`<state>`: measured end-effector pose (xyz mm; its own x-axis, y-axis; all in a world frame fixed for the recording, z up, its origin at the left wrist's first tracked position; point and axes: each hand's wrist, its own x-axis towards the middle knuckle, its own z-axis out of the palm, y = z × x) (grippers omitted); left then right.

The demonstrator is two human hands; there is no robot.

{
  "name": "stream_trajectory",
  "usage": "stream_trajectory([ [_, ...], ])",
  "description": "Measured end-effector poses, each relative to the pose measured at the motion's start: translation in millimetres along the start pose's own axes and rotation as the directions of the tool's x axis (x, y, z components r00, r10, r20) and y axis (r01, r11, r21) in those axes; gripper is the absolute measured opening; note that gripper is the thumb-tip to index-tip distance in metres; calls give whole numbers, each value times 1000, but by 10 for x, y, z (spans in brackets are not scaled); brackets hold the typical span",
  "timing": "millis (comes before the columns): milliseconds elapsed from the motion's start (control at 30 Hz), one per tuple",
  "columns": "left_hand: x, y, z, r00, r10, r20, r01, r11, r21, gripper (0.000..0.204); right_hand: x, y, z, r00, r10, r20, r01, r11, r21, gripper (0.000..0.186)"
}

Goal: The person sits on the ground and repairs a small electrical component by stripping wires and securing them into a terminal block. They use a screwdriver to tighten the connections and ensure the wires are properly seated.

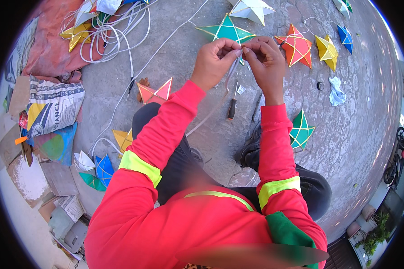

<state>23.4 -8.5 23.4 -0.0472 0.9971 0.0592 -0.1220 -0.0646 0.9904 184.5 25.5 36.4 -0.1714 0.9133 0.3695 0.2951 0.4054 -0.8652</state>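
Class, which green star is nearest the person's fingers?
The top-centre green star, partly hidden behind the fingers. Other green stars, such as the right-side green star beside a red sleeve and the lower-left green star, lie clearly farther away.

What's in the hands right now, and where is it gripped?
A pale cable, pinched at the top of its hanging run by the fingertips of the left hand and right hand; fingers hide its tip.
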Motion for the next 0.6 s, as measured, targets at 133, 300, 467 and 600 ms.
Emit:
stream_trajectory([
  [133,-21,49,48,989,100,-105,-75,974,214,5,-51,-45,76,993,-114,-11,108,966,-234,6],
  [300,3,48,-10,989,118,-85,-86,946,313,4,-73,-5,151,995,-76,-59,68,991,-119,8],
  [467,35,-61,-18,987,-139,-76,130,985,-114,4,-115,101,179,998,28,-53,-29,999,-21,10],
  [600,29,-96,-29,989,-139,-50,133,985,-112,5,-101,141,112,998,32,58,-32,999,-10,8],
])
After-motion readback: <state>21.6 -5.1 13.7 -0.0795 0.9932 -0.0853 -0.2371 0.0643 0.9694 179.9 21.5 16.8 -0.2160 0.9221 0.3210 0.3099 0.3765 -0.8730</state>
